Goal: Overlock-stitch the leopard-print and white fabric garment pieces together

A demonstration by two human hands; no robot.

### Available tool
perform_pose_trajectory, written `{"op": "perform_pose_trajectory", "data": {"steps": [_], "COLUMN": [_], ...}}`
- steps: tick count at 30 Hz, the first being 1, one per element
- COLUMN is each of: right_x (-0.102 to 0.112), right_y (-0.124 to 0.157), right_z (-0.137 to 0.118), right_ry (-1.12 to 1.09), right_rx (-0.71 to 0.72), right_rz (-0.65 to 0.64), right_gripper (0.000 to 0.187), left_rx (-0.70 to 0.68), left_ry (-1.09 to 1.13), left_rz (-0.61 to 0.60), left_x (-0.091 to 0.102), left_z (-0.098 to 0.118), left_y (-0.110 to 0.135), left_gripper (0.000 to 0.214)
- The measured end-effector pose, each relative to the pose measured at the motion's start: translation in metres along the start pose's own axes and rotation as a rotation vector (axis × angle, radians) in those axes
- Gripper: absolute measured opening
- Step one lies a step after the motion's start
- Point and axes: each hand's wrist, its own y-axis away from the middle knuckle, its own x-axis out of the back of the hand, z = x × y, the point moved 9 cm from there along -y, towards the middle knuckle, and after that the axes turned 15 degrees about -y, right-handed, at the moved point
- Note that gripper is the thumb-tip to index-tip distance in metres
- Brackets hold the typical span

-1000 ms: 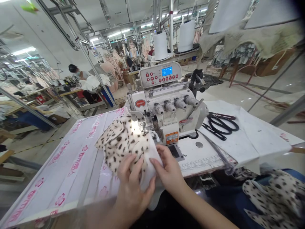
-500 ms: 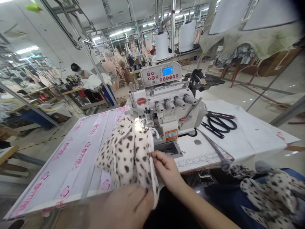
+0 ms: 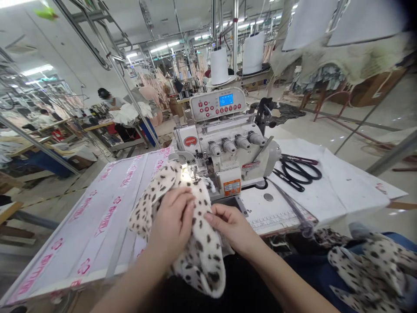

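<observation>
Here's the white sewing table (image 3: 270, 213), clear pink-printed plastic sheet (image 3: 81, 230) across its left side, black-handled scissors (image 3: 298, 174) on a white sheet (image 3: 342, 191) at the right edge!

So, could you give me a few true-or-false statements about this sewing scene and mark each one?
1. The left hand and right hand both touch the spotted fabric. True.
2. The right hand holds scissors. False: the black-handled scissors lie on a white sheet right of the machine.
3. The overlock sewing machine has a lit blue display. True.
4. The work surface has green print. False: its print is pink.
5. Another person is visible far off to the left. True.
</observation>
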Motion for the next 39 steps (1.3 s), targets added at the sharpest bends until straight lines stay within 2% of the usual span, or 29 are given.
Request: {"op": "perform_pose_trajectory", "data": {"steps": [2, 4, 7, 12, 19, 25, 28, 30, 32, 35, 37, 39], "right_x": [-0.002, -0.005, -0.010, -0.009, 0.001, 0.006, 0.005, 0.002, -0.006, -0.014, -0.014, -0.014], "right_y": [0.000, -0.001, 0.001, 0.001, -0.012, -0.025, -0.026, -0.020, -0.010, 0.011, 0.026, 0.039], "right_z": [0.007, 0.013, 0.023, 0.029, 0.015, 0.000, -0.002, -0.001, 0.003, 0.018, 0.022, 0.012], "right_ry": [-0.159, -0.264, -0.346, -0.310, -0.091, 0.070, 0.081, 0.064, 0.081, 0.248, 0.376, 0.496], "right_rx": [-0.075, -0.117, -0.166, -0.192, -0.055, 0.078, 0.110, 0.139, 0.145, 0.104, 0.130, 0.243], "right_rz": [-0.016, -0.025, -0.041, -0.034, -0.046, 0.056, 0.112, 0.120, 0.068, -0.007, 0.013, 0.091], "right_gripper": [0.034, 0.033, 0.033, 0.034, 0.036, 0.037, 0.034, 0.029, 0.023, 0.018, 0.019, 0.016], "left_rx": [0.055, 0.046, 0.018, -0.036, 0.040, 0.035, 0.018, 0.015, -0.004, -0.150, -0.308, -0.412], "left_ry": [-0.043, -0.019, -0.013, -0.053, 0.011, 0.068, 0.122, 0.163, 0.164, 0.127, 0.091, -0.015], "left_rz": [0.033, -0.022, -0.100, -0.127, -0.164, -0.205, -0.230, -0.201, -0.058, 0.250, 0.358, 0.358], "left_x": [-0.005, -0.015, -0.021, -0.020, -0.023, -0.027, -0.030, -0.026, -0.013, 0.010, 0.007, -0.011], "left_z": [-0.021, -0.031, -0.035, -0.031, -0.044, -0.055, -0.063, -0.067, -0.065, -0.040, -0.015, 0.007], "left_y": [-0.009, -0.014, -0.015, -0.017, -0.028, -0.042, -0.050, -0.048, -0.033, 0.023, 0.070, 0.106], "left_gripper": [0.027, 0.029, 0.030, 0.031, 0.025, 0.023, 0.025, 0.025, 0.024, 0.033, 0.055, 0.072]}}
